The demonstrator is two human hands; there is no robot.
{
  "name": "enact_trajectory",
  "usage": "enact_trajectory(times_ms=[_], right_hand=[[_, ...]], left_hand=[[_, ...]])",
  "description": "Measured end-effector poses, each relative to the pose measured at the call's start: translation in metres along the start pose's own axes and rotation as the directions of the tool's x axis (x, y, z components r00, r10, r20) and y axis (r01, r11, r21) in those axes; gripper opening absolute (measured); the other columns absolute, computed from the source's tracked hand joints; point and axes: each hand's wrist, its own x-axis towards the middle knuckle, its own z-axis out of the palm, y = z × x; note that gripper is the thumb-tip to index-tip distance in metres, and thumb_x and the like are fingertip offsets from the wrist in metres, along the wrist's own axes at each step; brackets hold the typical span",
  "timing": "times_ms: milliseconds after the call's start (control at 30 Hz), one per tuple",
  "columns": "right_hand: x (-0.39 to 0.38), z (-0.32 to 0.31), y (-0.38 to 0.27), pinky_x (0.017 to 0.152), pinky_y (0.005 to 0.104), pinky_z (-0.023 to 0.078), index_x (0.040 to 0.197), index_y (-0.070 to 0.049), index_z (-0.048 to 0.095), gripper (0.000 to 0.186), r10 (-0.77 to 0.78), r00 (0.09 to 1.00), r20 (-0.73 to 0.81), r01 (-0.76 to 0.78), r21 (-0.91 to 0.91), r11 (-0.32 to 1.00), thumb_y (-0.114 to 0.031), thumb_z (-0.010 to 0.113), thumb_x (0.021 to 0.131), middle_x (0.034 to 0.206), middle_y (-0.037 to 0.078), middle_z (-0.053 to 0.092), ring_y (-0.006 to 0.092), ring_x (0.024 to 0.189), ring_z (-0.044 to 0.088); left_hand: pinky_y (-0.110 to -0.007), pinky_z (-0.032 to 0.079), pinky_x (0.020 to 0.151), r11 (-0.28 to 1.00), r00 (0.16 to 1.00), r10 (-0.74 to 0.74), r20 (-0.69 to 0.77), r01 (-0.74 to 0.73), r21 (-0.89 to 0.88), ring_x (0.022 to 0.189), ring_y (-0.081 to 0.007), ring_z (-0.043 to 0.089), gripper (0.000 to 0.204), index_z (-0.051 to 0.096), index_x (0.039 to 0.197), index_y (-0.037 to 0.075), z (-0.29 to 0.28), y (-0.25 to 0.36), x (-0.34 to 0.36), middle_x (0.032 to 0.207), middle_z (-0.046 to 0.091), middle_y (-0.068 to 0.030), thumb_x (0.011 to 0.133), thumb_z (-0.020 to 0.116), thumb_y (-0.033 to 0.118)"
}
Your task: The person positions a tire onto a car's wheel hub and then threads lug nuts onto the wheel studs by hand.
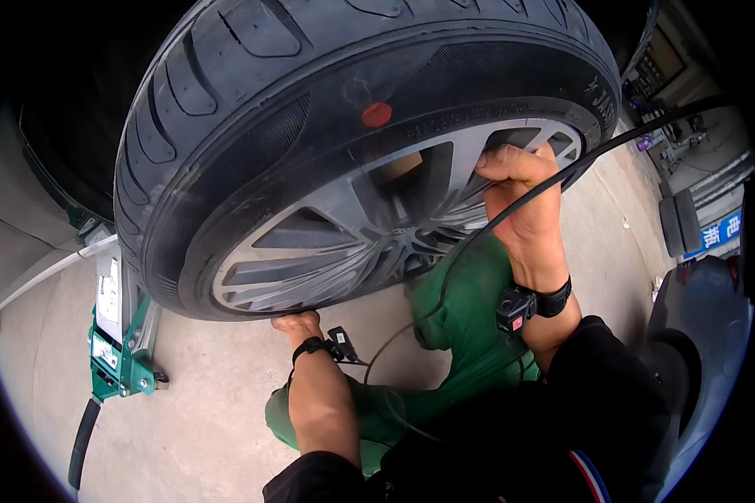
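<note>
A car wheel with a black tire [327,142] and a silver alloy rim [319,272] fills the upper middle of the view, tilted toward me. My right hand [520,180] grips the rim at its right side. Its thumb lies against a spoke, and the other fingers go into a gap in the rim, mostly hidden. Under the tire's lower edge is my left hand [298,322], touching the rubber from below. The tire covers its fingers. A red round mark [377,115] is on the sidewall.
A green floor jack [124,352] with a black-gripped handle stands at the left, beside a light car body [25,226]. A black cable [512,208] crosses in front of my right hand. Grey car bodywork [705,335] is close on the right; stacked tires [679,222] stand beyond it.
</note>
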Motion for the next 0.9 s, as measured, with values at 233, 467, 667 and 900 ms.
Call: enact_trajectory(times_ms=[233, 467, 667, 900], right_hand=[[0.012, 0.008, -0.002, 0.077, 0.0288, 0.05, 0.101, 0.004, 0.07, 0.02, -0.076, 0.991, -0.112, 0.073, -0.032, 0.997, -0.012, 0.064, 0.091, 0.092, 0.007, 0.069, 0.0154, 0.083, 0.062], [0.021, 0.02, 0.014, 0.072, 0.028, 0.046, 0.089, 0.004, 0.069, 0.013, -0.184, 0.983, -0.017, 0.182, -0.11, 0.977, -0.008, 0.064, 0.088, 0.08, 0.005, 0.067, 0.014, 0.074, 0.06], [0.03, 0.035, 0.028, 0.069, 0.0255, 0.046, 0.09, 0.004, 0.071, 0.014, -0.276, 0.961, -0.032, 0.268, -0.159, 0.95, -0.008, 0.065, 0.087, 0.079, 0.004, 0.068, 0.0107, 0.073, 0.06], [0.042, 0.027, 0.037, 0.078, 0.0261, 0.049, 0.104, 0.002, 0.072, 0.027, -0.358, 0.933, -0.025, 0.353, -0.124, 0.927, -0.021, 0.076, 0.092, 0.091, 0.004, 0.072, 0.0111, 0.083, 0.062]], left_hand=[[-0.05, 0.038, 0.115, 0.99, 0.992, 0.022, 0.125, -0.039, 0.137, 0.131, -0.0327, 0.051, 0.055, 0.055, 0.14, 0.004, 0.014, 0.007, -0.024, 0.143, 0.055, -0.0144, 0.098, 0.036, 0.035], [-0.054, 0.038, 0.115, 0.995, 0.996, 0.015, 0.093, -0.024, 0.093, 0.13, -0.0359, 0.052, 0.056, 0.056, 0.137, 0.003, 0.015, 0.006, -0.021, 0.141, 0.056, -0.0167, 0.097, 0.036, 0.035], [-0.053, 0.039, 0.115, 0.995, 0.995, 0.049, 0.092, -0.056, 0.079, 0.13, -0.0359, 0.051, 0.056, 0.054, 0.139, 0.002, 0.008, 0.007, -0.017, 0.142, 0.054, -0.0177, 0.097, 0.037, 0.033], [-0.054, 0.042, 0.112, 0.996, 0.996, 0.051, 0.075, -0.056, 0.064, 0.13, -0.0365, 0.052, 0.055, 0.054, 0.139, 0.001, 0.015, 0.009, -0.022, 0.142, 0.054, -0.0186, 0.097, 0.038, 0.033]])
